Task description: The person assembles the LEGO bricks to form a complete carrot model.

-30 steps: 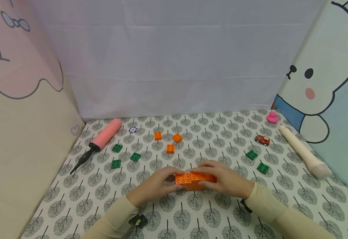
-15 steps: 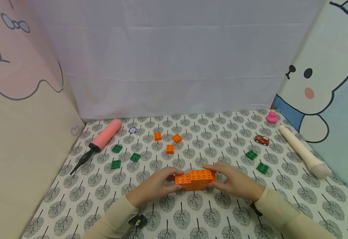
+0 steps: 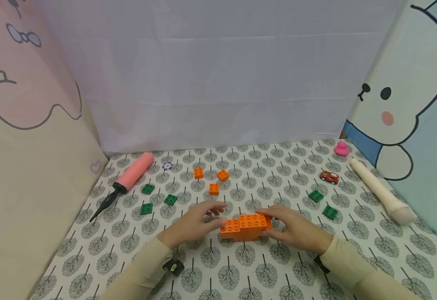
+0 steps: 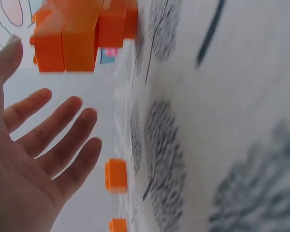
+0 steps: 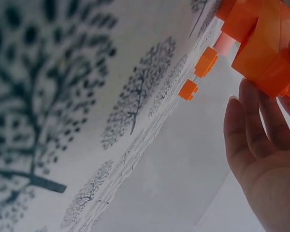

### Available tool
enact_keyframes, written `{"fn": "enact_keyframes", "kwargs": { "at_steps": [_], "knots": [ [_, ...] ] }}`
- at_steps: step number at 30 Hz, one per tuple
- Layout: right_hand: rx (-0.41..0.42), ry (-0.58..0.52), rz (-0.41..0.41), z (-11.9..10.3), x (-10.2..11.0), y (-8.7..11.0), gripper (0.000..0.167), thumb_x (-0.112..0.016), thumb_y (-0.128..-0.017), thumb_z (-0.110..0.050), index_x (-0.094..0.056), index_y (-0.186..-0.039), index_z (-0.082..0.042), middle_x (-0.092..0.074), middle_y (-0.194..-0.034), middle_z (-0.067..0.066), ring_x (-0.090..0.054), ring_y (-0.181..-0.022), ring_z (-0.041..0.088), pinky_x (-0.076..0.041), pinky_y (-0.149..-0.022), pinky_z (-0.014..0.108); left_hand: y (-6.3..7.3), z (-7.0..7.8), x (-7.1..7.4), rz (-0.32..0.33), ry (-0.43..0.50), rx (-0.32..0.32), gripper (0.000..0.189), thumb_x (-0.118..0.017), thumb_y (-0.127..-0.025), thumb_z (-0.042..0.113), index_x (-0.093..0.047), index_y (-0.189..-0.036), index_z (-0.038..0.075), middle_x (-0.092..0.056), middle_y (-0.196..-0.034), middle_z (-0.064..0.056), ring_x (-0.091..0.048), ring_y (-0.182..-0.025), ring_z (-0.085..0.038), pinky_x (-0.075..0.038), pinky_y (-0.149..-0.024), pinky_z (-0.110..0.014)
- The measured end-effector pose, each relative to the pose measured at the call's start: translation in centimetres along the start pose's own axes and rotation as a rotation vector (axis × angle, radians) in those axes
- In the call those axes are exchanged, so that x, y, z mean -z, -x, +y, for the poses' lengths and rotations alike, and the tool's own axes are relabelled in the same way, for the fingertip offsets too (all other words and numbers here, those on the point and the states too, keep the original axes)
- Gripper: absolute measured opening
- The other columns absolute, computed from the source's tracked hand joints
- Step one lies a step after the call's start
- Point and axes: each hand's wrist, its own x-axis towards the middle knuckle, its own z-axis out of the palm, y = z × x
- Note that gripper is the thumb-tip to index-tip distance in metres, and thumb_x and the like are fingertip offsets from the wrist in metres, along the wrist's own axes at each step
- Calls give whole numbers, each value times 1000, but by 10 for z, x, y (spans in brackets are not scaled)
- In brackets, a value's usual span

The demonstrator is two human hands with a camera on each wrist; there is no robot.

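Note:
A joined row of orange building bricks (image 3: 246, 228), stepped in height with studs on top, lies before me in the head view. My right hand (image 3: 299, 231) pinches its right end, thumb on the near side and fingers behind. In the right wrist view, fingertips of the right hand (image 5: 270, 159) meet the bricks (image 5: 261, 53). My left hand (image 3: 194, 225) is just left of the row, its fingers spread and holding nothing. The left wrist view has the left hand (image 4: 38, 159) with an open palm, below the bricks' end (image 4: 77, 46).
Three loose orange bricks (image 3: 214, 189) lie beyond the hands. Green bricks (image 3: 170, 199) are on the left, and two more green bricks (image 3: 330, 212) on the right. A pink pump (image 3: 134, 171), red toy car (image 3: 329, 177), pink duck (image 3: 341, 149) and cream-coloured stick (image 3: 380, 189) lie farther out.
My left hand has let go of the row's left end and spread its fingers. Earlier, my right hand slid right along the row to its right end.

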Motion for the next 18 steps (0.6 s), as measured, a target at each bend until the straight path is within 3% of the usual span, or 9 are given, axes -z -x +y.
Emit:
{"fn": "enact_keyframes", "kwargs": {
  "at_steps": [8, 13, 18],
  "knots": [
    [3, -2, -5, -1, 0, -1, 56, -70, -91, -42, -53, -144, -29, -62, -133, -6, -57, -123, 20, -49, -103, 50, -27, -20, 17, 155, -250, -2, 49, -66, -97, 33, -57, -141, 14, -53, -145, -12, -47, -134, -30, -41, -111, -50],
    [7, -8, 1, 2, -1, 0, 56, -70, -92, -41, -53, -143, -28, -61, -131, -7, -59, -119, 15, -51, -101, 47, -42, -26, 20, 209, -264, 69, 49, -69, -95, 28, -58, -139, 11, -53, -144, -14, -46, -135, -34, -37, -114, -53],
    [9, -7, 4, 2, -1, 0, 55, -70, -92, -42, -55, -143, -27, -62, -129, -7, -59, -116, 13, -52, -100, 46, -51, -33, 20, 177, -260, 146, 54, -71, -93, 26, -55, -142, 13, -51, -147, -12, -45, -137, -32, -36, -115, -50]
  ]
}}
